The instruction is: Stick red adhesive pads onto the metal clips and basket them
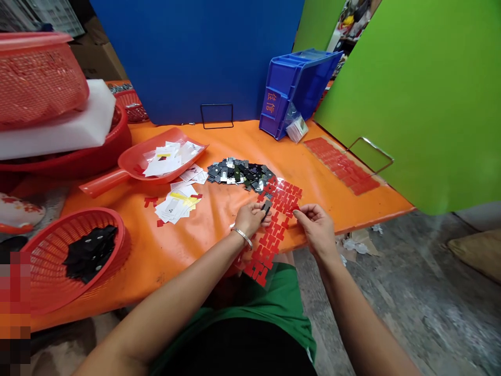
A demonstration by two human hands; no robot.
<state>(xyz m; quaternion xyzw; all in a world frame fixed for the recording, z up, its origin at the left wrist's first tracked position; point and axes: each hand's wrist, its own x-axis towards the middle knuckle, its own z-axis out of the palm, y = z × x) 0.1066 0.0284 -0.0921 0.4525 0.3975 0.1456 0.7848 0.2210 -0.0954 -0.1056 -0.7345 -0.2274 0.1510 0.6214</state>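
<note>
My left hand pinches a small dark flat part at the table's front edge; a thin bracelet circles that wrist. My right hand is closed in a pinch on a red T-shaped sticker at the edge of a clear sheet of red stickers that hangs over the table edge between both hands. Just beyond lies a pile of small black and silver parts.
Orange table with a red scoop holding white slips, more slips, a red basket of black parts, stacked red baskets, a tipped blue bin, another sticker sheet, blue and green panels.
</note>
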